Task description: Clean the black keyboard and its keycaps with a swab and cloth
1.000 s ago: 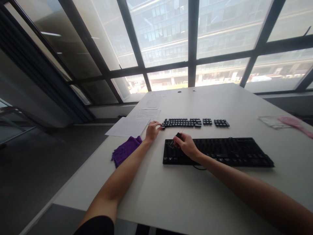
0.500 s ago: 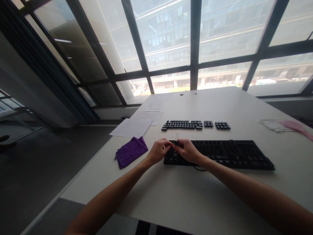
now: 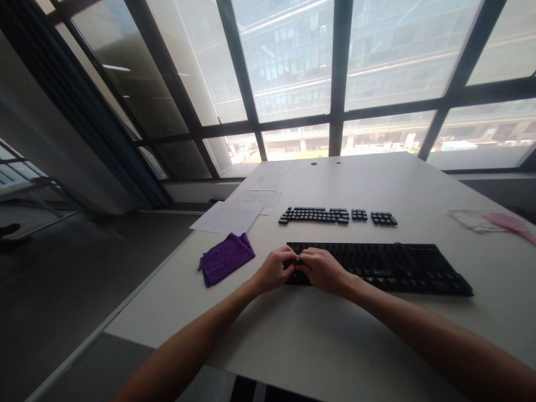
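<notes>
Left hand (image 3: 274,269) and right hand (image 3: 320,269) curl together at keyboard (image 3: 389,265) left end; grip hidden, cannot tell. Advice: brace keyboard, work one key squarely, gently.

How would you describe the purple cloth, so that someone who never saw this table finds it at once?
Start at the white table under the big windows. Near its left edge, left of the black keyboard, lies the crumpled purple cloth. The paper sheets behind it are white and flat.

Left hand (image 3: 274,269) against right hand (image 3: 320,271)
</notes>
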`<state>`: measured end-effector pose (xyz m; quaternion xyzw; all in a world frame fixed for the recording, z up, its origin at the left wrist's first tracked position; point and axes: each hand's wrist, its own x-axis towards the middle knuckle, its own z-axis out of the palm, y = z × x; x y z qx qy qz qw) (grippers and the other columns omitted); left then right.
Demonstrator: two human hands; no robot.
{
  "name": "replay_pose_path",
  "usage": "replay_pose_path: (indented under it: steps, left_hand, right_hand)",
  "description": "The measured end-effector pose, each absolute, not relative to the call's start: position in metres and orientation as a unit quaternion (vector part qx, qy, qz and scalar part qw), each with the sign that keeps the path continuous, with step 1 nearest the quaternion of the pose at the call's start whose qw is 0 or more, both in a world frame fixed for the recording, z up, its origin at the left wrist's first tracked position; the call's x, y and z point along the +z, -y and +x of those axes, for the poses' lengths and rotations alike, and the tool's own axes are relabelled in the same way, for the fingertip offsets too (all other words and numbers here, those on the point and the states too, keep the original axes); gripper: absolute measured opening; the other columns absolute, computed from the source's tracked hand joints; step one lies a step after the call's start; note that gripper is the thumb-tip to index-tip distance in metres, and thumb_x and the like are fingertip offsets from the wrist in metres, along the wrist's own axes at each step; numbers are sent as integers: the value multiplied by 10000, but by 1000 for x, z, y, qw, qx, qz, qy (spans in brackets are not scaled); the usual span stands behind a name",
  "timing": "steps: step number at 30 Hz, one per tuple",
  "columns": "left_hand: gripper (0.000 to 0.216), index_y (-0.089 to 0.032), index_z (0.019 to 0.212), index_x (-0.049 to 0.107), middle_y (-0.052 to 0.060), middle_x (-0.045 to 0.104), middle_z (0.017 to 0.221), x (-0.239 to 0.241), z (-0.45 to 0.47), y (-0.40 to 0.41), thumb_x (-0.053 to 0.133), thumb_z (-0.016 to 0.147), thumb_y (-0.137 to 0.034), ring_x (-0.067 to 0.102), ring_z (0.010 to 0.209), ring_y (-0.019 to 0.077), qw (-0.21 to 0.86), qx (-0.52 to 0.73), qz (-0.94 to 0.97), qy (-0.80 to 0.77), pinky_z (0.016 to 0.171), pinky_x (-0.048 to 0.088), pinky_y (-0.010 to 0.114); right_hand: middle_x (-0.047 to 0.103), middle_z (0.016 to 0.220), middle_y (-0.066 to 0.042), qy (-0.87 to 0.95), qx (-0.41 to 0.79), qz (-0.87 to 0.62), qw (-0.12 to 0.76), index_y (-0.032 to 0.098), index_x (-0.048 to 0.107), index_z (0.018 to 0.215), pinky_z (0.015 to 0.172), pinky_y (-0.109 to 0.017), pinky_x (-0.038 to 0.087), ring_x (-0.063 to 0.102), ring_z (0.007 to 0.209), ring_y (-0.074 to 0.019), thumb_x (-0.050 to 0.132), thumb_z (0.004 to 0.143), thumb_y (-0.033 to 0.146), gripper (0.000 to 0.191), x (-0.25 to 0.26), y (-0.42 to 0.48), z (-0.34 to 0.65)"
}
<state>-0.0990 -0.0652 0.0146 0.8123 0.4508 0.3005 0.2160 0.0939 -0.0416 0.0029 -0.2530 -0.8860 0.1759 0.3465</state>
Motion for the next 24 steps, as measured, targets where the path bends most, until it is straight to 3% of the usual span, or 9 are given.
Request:
replay_pose_path:
  steps: [3, 7, 11, 19, 24]
  left_hand:
    - [84, -178, 868, 703, 49, 635, 926, 15, -99, 68, 657, 797, -181, 577, 890, 183, 210, 273, 836, -427, 822, 473, 299]
    - [180, -188, 838, 718, 37, 641, 896, 10, -96, 65, 776, 743, -330, 591, 853, 187, 220, 285, 811, -461, 804, 474, 311]
    - [165, -219, 870, 755, 23, 670, 885, 6, -92, 64, 789, 737, -309, 621, 839, 176, 251, 317, 785, -469, 816, 482, 305]
    - [183, -205, 938, 750, 41, 675, 892, 10, -91, 66, 747, 784, -304, 623, 804, 166, 248, 365, 758, -480, 725, 494, 277]
    - [277, -191, 975, 651, 11, 644, 821, 5, -89, 64, 772, 763, -323, 588, 723, 151, 202, 384, 748, -503, 660, 474, 271]
  right_hand:
    - [666, 743, -54, 864, 207, -272, 370, 172, 653, 763, 681, -270, 422, 585, 694, -174, 572, 888, 174, 150, -1, 41, 93]
    - [668, 686, -19, 805, 318, -317, 387, 158, 650, 718, 618, -250, 416, 576, 624, -152, 591, 867, 187, 163, -5, 37, 94]
    - [656, 648, -10, 765, 373, -338, 402, 148, 645, 701, 587, -245, 405, 571, 620, -152, 583, 854, 187, 170, -4, 33, 96]
    - [661, 696, -24, 755, 335, -344, 447, 155, 647, 744, 632, -264, 417, 573, 658, -160, 584, 876, 242, 170, 2, 37, 92]
    - [674, 736, -30, 749, 336, -359, 445, 167, 639, 809, 646, -271, 424, 583, 676, -167, 551, 907, 298, 186, 2, 38, 91]
